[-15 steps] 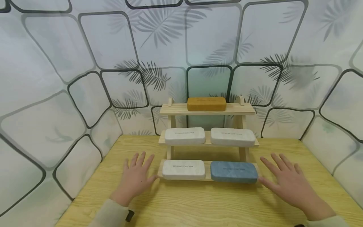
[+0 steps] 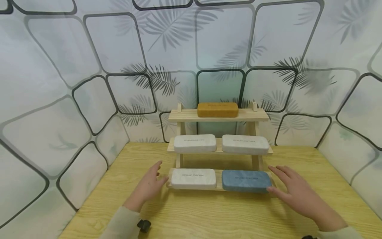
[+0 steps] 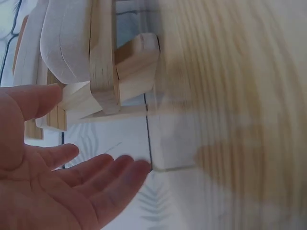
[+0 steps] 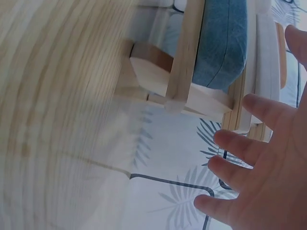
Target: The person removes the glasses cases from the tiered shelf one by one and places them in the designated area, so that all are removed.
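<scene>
Three-step wooden rack [image 2: 253, 115] at back-centre of pale wooden table [image 2: 209, 215]. Left hand [image 2: 148, 186] at rack's left end, fingers straight and relaxed, thumb near or touching white case [image 2: 193, 178] on lowest step (contact not certain). Right hand [image 2: 293, 193] at right end beside blue case [image 2: 246, 181], fingers spread, gripping nothing. Rack judged light, rigid, apt to slide on smooth tabletop; best held by both end uprights. Cases rounded, matte, loose, liable to slip if tilted. Two more white cases [image 2: 221, 143] mid-step, mustard case [image 2: 217, 109] on top.
</scene>
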Action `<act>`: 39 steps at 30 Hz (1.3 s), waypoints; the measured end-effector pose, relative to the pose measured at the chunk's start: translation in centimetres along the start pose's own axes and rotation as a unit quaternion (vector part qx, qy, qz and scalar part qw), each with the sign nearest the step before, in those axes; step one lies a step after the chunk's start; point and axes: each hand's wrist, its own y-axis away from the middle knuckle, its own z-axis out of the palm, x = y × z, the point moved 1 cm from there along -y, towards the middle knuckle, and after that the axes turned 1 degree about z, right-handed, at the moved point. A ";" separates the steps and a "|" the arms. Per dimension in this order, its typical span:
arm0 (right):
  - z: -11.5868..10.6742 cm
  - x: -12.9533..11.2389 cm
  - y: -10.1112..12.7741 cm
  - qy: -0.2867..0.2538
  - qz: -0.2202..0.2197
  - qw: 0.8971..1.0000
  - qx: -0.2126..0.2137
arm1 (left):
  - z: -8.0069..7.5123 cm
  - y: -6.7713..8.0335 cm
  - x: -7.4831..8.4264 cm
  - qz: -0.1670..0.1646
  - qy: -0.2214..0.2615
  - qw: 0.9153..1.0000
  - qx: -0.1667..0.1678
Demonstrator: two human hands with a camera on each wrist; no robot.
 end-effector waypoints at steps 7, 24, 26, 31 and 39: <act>0.6 -0.1 -0.5 -0.046 -0.011 0.999 -0.003 | 0.7 -0.6 -0.3 -0.047 0.211 0.976 -0.034; 1.5 0.9 -2.0 -0.127 0.025 0.990 -0.055 | 2.9 -1.3 -1.2 -0.066 0.291 0.954 -0.040; 1.6 0.9 -2.1 -0.135 0.025 0.989 -0.060 | 3.1 -1.3 -1.5 -0.063 0.305 0.949 -0.047; 1.8 0.8 -2.3 -0.143 0.015 0.988 -0.058 | 3.5 -1.5 -2.4 -0.064 0.348 0.934 -0.060; 2.8 1.2 -2.5 -0.119 0.010 0.992 -0.044 | 3.4 -1.7 -3.2 -0.056 0.391 0.915 -0.088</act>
